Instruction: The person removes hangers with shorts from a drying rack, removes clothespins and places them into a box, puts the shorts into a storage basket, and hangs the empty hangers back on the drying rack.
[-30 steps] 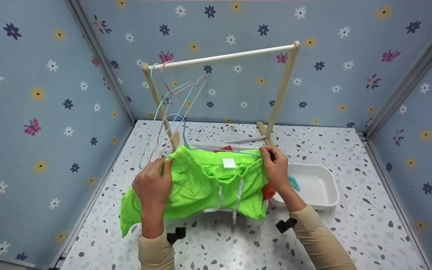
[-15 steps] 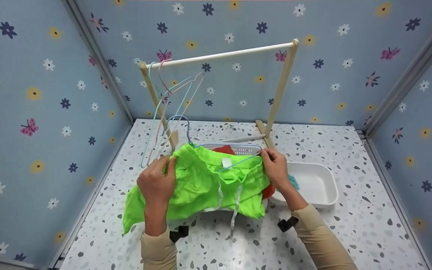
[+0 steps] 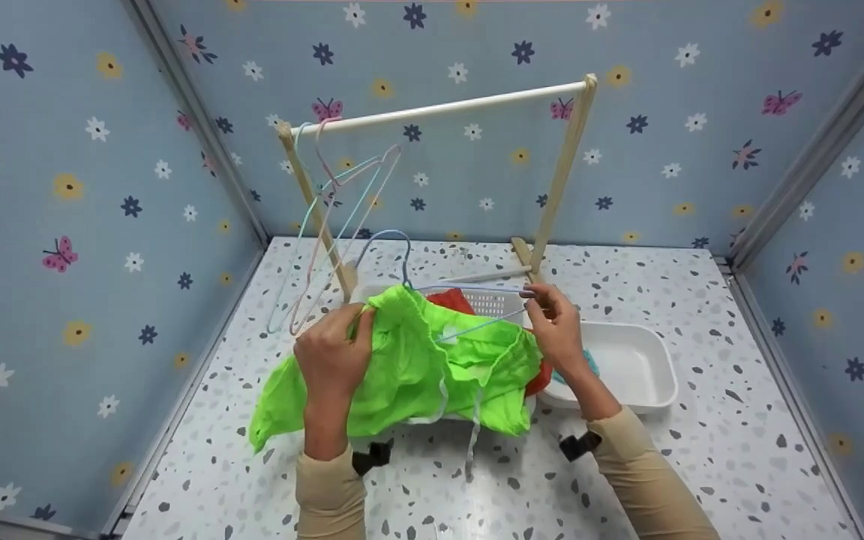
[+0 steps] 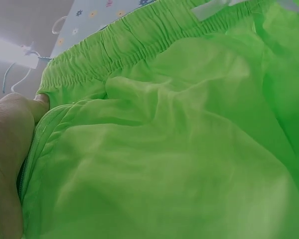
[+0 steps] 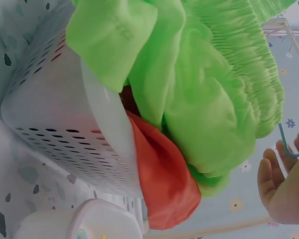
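Observation:
Bright green drawstring shorts hang between the hands, with an elastic waistband and a white label inside. My left hand grips the waistband at its left end; in the left wrist view its thumb lies against the green cloth. A blue wire hanger has its left part hidden in the waistband and its hook standing up. Its bare right end is pinched by my right hand, away from the cloth. In the right wrist view that hand is at the hanger's bent corner.
Behind the shorts stands a white perforated basket with red cloth over its rim. A white tray at right holds something turquoise. Pink and mint hangers hang from the rack's bar.
The left hand has moved right with the shorts. The hanger has shifted right, and its right end now sticks out of the waistband in the right hand.

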The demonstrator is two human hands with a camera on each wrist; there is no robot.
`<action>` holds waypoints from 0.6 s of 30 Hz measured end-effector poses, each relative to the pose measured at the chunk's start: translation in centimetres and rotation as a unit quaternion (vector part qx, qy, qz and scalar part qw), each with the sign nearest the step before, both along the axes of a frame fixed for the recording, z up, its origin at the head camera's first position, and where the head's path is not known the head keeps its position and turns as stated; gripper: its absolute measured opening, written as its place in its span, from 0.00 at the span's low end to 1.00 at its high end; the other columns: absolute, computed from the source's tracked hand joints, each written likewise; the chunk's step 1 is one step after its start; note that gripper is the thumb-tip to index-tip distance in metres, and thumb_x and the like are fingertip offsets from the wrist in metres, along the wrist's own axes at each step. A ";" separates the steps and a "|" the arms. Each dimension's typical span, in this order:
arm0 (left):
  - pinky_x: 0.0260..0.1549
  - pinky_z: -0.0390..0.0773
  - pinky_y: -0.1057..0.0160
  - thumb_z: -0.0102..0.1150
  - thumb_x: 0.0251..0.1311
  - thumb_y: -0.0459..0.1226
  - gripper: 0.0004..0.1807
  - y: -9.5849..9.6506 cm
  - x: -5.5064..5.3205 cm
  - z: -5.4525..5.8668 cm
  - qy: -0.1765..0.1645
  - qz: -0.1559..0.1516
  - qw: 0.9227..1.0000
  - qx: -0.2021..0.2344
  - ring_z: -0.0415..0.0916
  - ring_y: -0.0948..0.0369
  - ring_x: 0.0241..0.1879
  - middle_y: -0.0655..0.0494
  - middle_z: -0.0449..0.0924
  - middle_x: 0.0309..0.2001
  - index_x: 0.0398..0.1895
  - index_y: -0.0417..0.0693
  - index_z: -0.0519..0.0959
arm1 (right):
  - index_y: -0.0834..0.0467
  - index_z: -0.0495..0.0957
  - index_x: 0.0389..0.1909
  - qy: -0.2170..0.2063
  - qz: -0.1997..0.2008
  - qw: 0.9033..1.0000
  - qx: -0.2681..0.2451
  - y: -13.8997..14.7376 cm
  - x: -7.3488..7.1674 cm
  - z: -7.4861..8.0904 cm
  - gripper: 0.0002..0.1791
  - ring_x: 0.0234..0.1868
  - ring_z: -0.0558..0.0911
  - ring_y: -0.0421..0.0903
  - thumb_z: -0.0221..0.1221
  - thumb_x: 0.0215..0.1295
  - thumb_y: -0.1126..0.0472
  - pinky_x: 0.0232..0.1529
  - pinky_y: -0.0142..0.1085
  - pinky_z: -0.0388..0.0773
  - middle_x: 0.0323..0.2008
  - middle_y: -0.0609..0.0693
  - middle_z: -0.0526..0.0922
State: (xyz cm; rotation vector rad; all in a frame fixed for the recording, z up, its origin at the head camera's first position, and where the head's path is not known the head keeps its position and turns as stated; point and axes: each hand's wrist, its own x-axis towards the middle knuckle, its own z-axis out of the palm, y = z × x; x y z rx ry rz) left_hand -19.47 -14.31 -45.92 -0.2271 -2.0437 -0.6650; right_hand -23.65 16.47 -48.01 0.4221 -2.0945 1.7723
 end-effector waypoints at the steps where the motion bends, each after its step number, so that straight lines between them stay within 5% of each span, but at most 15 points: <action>1: 0.16 0.73 0.54 0.64 0.61 0.43 0.08 0.2 -0.1 0.0 0.000 -0.004 1.000 -0.001 0.81 0.52 0.22 0.54 0.84 0.28 0.32 0.48 0.86 | 0.73 0.76 0.48 0.011 0.004 1.000 0.004 0.1 0.0 0.1 0.11 0.40 0.79 0.59 0.54 0.68 0.74 0.42 0.33 0.74 0.42 0.66 0.81; 6: 0.17 0.73 0.54 0.64 0.61 0.43 0.08 1.1 -0.6 -0.1 0.002 -0.026 1.000 -0.009 0.80 0.53 0.22 0.54 0.84 0.27 0.32 0.49 0.86 | 0.74 0.79 0.41 0.062 0.035 0.997 0.030 0.7 0.2 0.5 0.07 0.32 0.82 0.45 0.60 0.64 0.73 0.35 0.32 0.77 0.33 0.63 0.83; 13: 0.15 0.71 0.53 0.62 0.63 0.43 0.08 1.8 -1.9 0.1 0.006 -0.057 0.998 -0.042 0.78 0.53 0.19 0.55 0.82 0.25 0.31 0.50 0.84 | 0.70 0.83 0.36 0.131 0.062 0.987 0.072 2.4 0.4 0.8 0.06 0.19 0.81 0.50 0.58 0.63 0.77 0.21 0.38 0.79 0.24 0.63 0.82; 18: 0.16 0.72 0.55 0.60 0.65 0.43 0.09 2.1 -3.4 0.2 -0.006 -0.105 0.992 -0.064 0.78 0.55 0.20 0.55 0.81 0.25 0.31 0.49 0.83 | 0.72 0.83 0.36 0.177 0.046 0.980 0.079 3.7 0.4 0.6 0.08 0.20 0.81 0.41 0.59 0.59 0.81 0.19 0.41 0.78 0.22 0.61 0.83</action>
